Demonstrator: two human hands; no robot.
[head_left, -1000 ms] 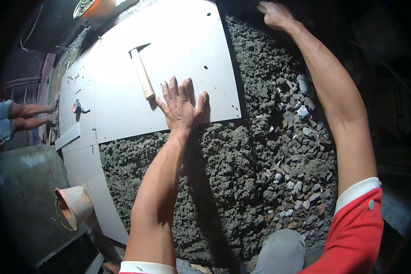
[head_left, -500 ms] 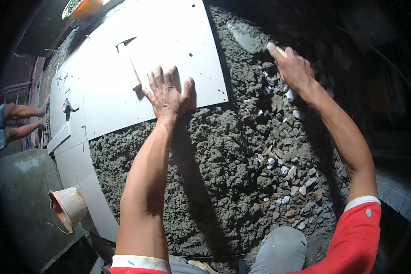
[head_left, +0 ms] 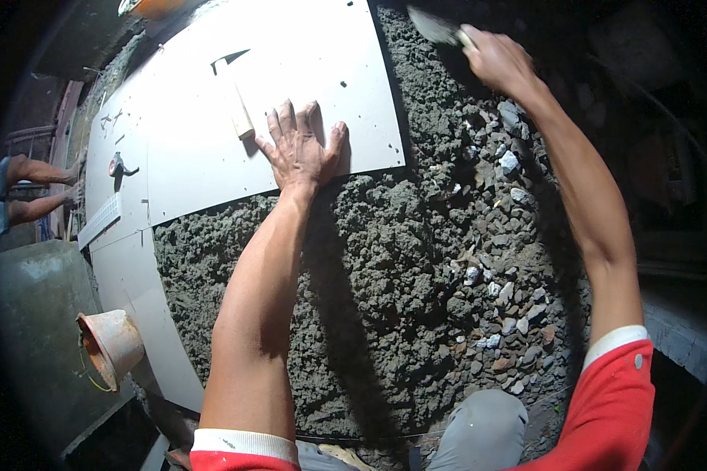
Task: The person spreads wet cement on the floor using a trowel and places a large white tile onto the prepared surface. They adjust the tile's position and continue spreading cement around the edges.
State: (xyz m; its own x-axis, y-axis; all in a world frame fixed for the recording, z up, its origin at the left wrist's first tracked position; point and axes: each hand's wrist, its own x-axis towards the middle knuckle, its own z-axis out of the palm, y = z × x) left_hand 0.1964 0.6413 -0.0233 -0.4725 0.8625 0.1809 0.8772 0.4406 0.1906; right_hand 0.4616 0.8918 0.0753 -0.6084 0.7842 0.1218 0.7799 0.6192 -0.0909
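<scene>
Left hand (head_left: 298, 157) on tile (head_left: 314, 59), fingers apart; right hand (head_left: 501, 63) clamped round trowel (head_left: 432, 28), right of tile. Likely levelling mortar (head_left: 404, 235); next probably wants even strokes.

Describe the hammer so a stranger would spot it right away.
Find the big white tile under the spread left hand. Left of that hand lies the hammer, handle end nearest. Its long pale handle and dark pointed head set it apart from the dark crumbs nearby.

You can't read any words, numbers or signs here. The small round thing (head_left: 116, 166) near the left edge of the white tiles (head_left: 184, 153) is too tiny to read, and the bucket (head_left: 122, 342) shows you no clear letters.
</scene>
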